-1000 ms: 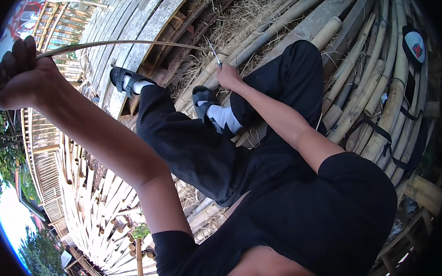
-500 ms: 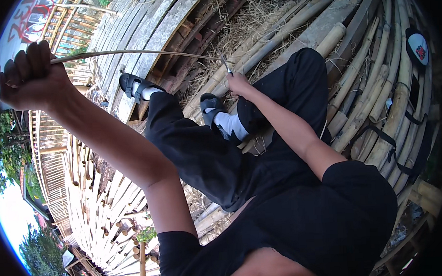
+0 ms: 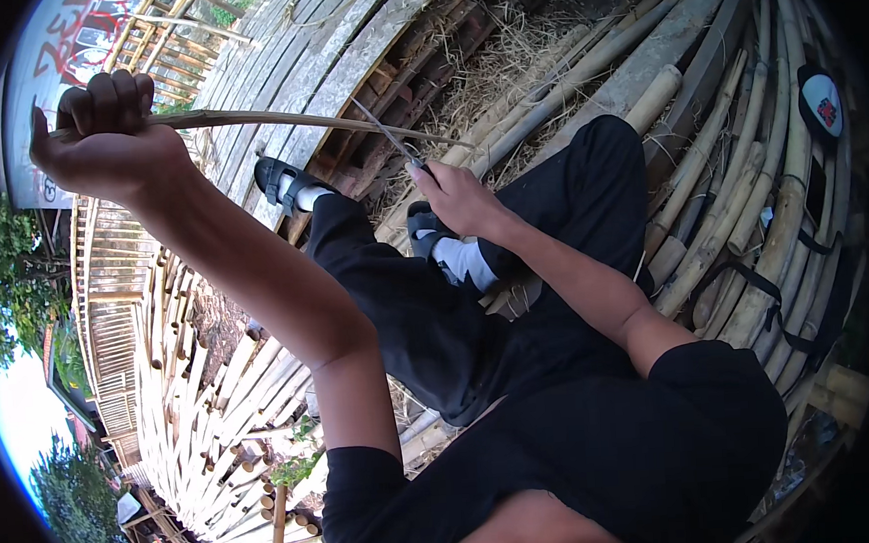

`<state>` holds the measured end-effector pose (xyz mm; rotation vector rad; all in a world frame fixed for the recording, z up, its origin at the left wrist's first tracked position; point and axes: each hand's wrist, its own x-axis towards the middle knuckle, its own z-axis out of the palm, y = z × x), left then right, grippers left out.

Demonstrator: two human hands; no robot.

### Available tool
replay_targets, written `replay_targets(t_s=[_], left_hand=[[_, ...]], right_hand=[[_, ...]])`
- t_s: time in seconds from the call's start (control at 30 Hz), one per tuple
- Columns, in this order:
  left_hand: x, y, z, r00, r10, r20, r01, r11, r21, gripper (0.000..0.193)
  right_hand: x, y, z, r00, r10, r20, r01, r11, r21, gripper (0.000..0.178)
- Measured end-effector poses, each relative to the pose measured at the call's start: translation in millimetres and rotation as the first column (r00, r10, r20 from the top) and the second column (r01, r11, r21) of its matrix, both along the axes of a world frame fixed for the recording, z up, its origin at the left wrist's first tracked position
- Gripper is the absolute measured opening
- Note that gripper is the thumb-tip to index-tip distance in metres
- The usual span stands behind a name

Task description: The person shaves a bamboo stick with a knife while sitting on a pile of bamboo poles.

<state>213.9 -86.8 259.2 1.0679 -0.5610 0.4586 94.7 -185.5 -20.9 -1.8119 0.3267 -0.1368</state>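
Note:
My left hand (image 3: pixel 113 136), raised at the upper left, is closed in a fist round one end of a long, thin bamboo strip (image 3: pixel 294 118). The strip bows gently to the right, and its far end shows free over the straw. In front of my bent knee, my right hand (image 3: pixel 458 201) grips the handle of a knife (image 3: pixel 388 134). Its narrow blade points up and left and crosses the strip's line near the free end. Whether blade and strip touch, I cannot tell.
Bamboo poles (image 3: pixel 736 207) lie along my right, with a cap (image 3: pixel 822 102) and a black strap (image 3: pixel 765 289) on them. Grey planks (image 3: pixel 295 53) form a deck ahead, beside loose straw (image 3: pixel 512 61). More cut poles (image 3: pixel 216 411) are stacked at left, near a bamboo fence (image 3: pixel 113 318).
My left hand has shifted right and slightly down with the strip. My right hand has moved left and down; more of the blade shows, and the strip's end now extends past it.

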Motion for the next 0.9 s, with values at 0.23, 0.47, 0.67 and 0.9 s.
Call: replay_targets(t_s=[0.23,0.47,0.67,0.9], left_hand=[[-7.6,-16.9,1.6,0.976,-0.21,0.064,0.199,0.968,0.152,0.049],[-21.3,-28.3,2.8,0.981,-0.174,0.088,0.153,0.967,0.203,0.048],[-10.1,-26.2,2.0,0.97,-0.238,0.048,0.225,0.955,0.193,0.048],[19.1,-42.5,-2.3,0.883,-0.427,0.196,0.405,0.903,0.14,0.043]], right_hand=[[0.9,-14.2,26.5,0.995,-0.014,-0.095,0.006,0.997,-0.08,0.045],[-2.4,4.9,93.4,0.95,0.005,0.311,0.034,0.992,-0.12,0.042],[3.6,-1.4,67.9,0.982,-0.067,0.179,0.104,0.974,-0.204,0.037],[14.7,-8.1,113.3,0.975,-0.024,0.223,0.072,0.975,-0.21,0.046]])
